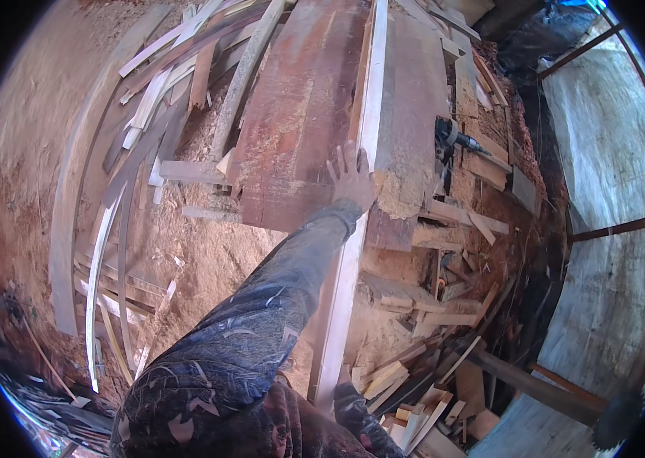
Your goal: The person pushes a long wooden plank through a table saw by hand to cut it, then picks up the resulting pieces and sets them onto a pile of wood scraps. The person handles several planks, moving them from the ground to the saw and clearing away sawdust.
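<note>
My left hand [349, 174] lies with spread fingers on a long, pale narrow board [342, 305], which runs from the top of the view down toward me over wide reddish-brown planks [288, 114] strewn with sawdust. My left forearm reaches diagonally across from the lower edge. My right sleeve [360, 420] shows low beside the near end of the board; that hand is mostly hidden, so its fingers cannot be made out. A dark power tool [456, 137] rests on the timber to the right of my left hand.
Loose strips of wood [177, 65] lie at left on sawdust-covered ground. Offcuts [406, 404] are piled at lower right. A pale translucent sheet wall [597, 137] with wooden battens stands at right, with a dark toothed circular blade [616, 420] at its lower part.
</note>
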The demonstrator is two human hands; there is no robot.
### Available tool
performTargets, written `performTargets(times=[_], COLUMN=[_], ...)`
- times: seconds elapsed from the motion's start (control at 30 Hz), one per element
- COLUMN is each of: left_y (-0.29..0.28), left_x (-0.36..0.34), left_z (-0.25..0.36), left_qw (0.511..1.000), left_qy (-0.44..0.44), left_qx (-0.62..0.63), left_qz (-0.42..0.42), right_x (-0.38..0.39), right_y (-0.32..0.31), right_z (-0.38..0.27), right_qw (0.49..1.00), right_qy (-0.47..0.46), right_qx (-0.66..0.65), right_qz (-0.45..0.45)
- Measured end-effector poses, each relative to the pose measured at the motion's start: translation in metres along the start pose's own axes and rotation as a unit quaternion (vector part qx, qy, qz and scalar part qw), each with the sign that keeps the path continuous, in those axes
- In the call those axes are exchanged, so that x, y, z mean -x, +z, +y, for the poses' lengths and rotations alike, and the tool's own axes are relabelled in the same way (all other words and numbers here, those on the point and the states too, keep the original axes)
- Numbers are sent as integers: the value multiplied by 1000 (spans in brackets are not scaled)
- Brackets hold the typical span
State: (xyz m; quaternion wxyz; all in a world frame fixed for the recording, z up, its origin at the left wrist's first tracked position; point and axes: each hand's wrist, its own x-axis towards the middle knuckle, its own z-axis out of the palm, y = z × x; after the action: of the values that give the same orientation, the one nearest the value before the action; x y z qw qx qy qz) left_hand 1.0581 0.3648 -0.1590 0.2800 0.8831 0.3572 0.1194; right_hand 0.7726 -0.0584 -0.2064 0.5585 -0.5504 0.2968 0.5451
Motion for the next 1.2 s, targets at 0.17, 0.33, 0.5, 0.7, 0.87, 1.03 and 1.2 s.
performTargets(times=[0.17, 0.33, 0.5, 0.7, 0.87, 1.03, 1.2], left_y=[8, 4, 18, 39, 39, 43, 42], left_x=[-12, -26, -38, -57, -71, -89, -109], left_z=[-13, -5, -1, -6, -5, 0, -1], left_qw=[998, 999, 997, 987, 980, 976, 974], left_qy=[15, 4, 39, 31, 46, 27, 28], left_qx=[-15, -29, -63, -156, -193, -217, -225], left_qz=[62, 15, -6, 23, 7, 18, 18], right_x=[7, -9, -47, -77, -61, -45, -47], right_y=[35, 21, -5, -12, 31, 47, 59], right_z=[-24, -7, 25, 28, -24, -63, -88], right_qw=[997, 990, 993, 999, 970, 900, 904], right_qy=[-8, -51, -79, -14, 1, -53, -31], right_qx=[71, 127, 92, 36, 233, 424, 421], right_qz=[0, -19, -15, 29, 68, 86, 70])
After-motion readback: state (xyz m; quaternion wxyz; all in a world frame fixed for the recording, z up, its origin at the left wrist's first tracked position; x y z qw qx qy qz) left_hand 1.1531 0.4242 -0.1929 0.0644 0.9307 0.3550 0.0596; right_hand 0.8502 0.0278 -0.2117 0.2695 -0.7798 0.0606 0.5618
